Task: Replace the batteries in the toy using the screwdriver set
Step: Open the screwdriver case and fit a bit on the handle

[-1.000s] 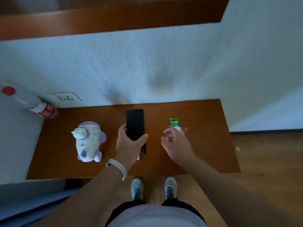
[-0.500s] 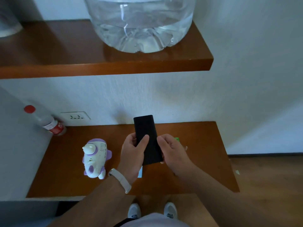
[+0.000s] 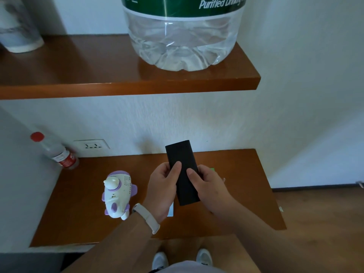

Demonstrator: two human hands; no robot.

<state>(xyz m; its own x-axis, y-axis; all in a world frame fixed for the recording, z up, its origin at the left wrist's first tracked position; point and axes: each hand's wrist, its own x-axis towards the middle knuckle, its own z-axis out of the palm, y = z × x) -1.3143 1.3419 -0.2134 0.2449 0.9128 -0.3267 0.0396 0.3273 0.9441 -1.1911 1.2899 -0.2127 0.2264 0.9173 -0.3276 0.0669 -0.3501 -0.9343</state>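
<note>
**Both hands held the black case above the lower shelf**

Two brown wooden shelves were fixed to a white wall. On the upper shelf [image 3: 118, 83] stood one large clear water jug [image 3: 183, 46] with a green label, and one white container [image 3: 17, 36] at the far left, partly cut off. On the lower shelf [image 3: 78, 217], one small bottle [image 3: 57, 152] with a red cap leaned in the back left corner, just beside one wall socket [image 3: 91, 145].

One white and purple toy [image 3: 118, 194] lay on the lower shelf, near the left hand [image 3: 161, 192] but not touching it. A green battery pack [image 3: 212, 170] was mostly hidden behind the right hand [image 3: 210, 190].

One black case [image 3: 183, 174] was held between the two hands, tilted, its far end toward the wall. Each thumb lay on its front face, and each hand's fingers curled round the edge on its own side. The left wrist wore one pale band [image 3: 146, 217]. Two white shoes [image 3: 160, 260] showed at the bottom edge.
</note>
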